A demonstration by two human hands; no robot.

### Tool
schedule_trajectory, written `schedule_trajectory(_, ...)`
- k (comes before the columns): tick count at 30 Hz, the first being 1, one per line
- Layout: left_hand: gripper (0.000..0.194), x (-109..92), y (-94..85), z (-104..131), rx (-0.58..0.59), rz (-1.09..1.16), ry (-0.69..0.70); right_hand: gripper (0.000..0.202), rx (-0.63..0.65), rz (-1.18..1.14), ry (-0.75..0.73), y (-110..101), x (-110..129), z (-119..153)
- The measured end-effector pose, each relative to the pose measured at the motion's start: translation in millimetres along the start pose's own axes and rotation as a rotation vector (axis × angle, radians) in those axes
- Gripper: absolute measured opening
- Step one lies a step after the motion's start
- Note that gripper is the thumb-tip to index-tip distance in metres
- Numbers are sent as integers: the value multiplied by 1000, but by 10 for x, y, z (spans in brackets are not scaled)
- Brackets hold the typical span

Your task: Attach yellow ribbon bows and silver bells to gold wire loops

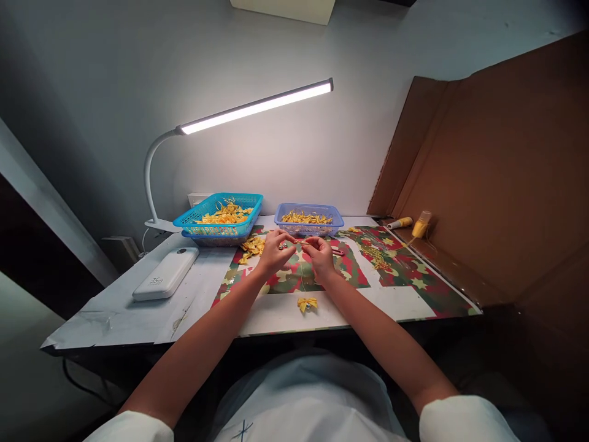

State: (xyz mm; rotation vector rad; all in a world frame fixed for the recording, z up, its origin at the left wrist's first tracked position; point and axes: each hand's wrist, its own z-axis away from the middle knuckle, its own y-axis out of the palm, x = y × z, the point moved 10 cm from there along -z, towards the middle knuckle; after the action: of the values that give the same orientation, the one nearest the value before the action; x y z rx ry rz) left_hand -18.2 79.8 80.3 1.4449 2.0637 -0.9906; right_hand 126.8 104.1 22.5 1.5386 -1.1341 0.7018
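My left hand [275,252] and my right hand [319,254] meet over the middle of the table, fingertips pinched. Between them is a short piece of thin yellow cord, its ends hidden by the fingers. A small shiny silvery thing shows at my left fingers; whether it is a ring or a bell I cannot make out. From the hands a fine thread runs down toward a yellow ribbon bow [307,304] with a silvery bell, lying near the front edge. Beside my right hand lies a reddish tool [338,252], partly covered.
A blue basket [184,226] and a purple basket [340,222] hold yellow pieces. Loose yellow bows [252,247] lie left of my hands, tangled yellow cord [378,258] right. A white power bank [166,274], a desk lamp [148,172], a thread spool [420,226] and cardboard [497,172] surround them.
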Motion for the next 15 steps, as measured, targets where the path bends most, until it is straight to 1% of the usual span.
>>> schedule_trajectory(2, 2, -35, 19, 3, 22, -70, 45, 24, 10, 37, -42, 12, 67, 7)
schedule_trajectory(6, 16, -83, 67, 20, 42, -165, 122, 26, 55, 90, -95, 65, 152, 32)
schedule_trajectory(9, 22, -98, 65, 23, 35, -209, 159, 26, 80, 126, -118, 88, 179, 46)
schedule_trajectory(15, 23, -99, 41, 18, 18, -260, 197, 21, 55, 241, -186, 43, 261, 67)
